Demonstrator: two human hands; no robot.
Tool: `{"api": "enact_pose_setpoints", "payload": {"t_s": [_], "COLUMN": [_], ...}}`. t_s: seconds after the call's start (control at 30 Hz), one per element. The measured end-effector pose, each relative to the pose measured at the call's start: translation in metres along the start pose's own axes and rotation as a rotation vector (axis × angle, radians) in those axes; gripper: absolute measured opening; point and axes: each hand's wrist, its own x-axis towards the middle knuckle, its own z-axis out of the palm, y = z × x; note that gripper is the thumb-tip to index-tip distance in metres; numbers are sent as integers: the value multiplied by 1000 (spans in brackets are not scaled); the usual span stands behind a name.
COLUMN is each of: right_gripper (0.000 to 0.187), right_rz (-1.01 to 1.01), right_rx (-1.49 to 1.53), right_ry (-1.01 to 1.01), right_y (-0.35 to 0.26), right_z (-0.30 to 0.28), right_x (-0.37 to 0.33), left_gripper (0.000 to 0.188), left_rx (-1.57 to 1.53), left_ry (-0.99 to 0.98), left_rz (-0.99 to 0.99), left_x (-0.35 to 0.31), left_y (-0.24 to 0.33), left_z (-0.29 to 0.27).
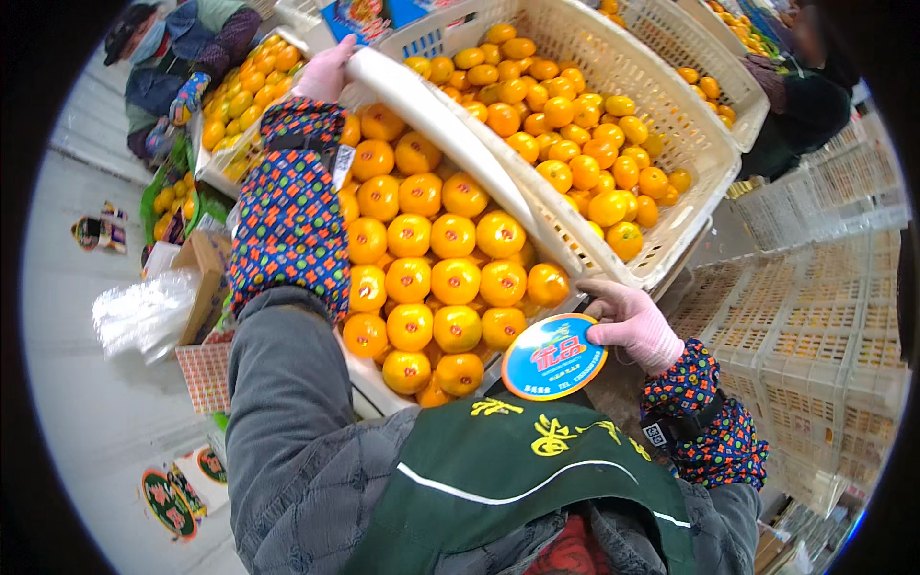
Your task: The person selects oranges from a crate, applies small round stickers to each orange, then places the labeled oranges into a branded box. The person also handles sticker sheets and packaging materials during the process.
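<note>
My right hand [632, 326] pinches the round blue label [554, 356], just right of the oranges [431, 259] in the box. Left hand [326, 69] is far up, fingers closed round the white lid [450, 134].

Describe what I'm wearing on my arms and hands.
Both hands, left hand and right hand, wear thin pale pink gloves. Over each forearm sits a sleeve cover with a multicoloured dotted pattern on dark fabric, above grey quilted jacket sleeves.
</note>
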Motion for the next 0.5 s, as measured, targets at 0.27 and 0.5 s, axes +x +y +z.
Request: {"api": "enact_pose_setpoints", "payload": {"t_s": [0.27,0.5], "right_gripper": [64,48], "right_rz": [-288,-678], "right_rx": [130,432], "right_ry": [21,306], "right_y": [-58,-102], "right_z": [9,-8], "right_x": [-12,8], "left_gripper": [57,37], "left_rx": [1407,1413], "left_ry": [-601,-1213], "left_rz": [-76,376], "left_x": [-47,-179], "left_y": [136,74], "left_z": [74,217]}}
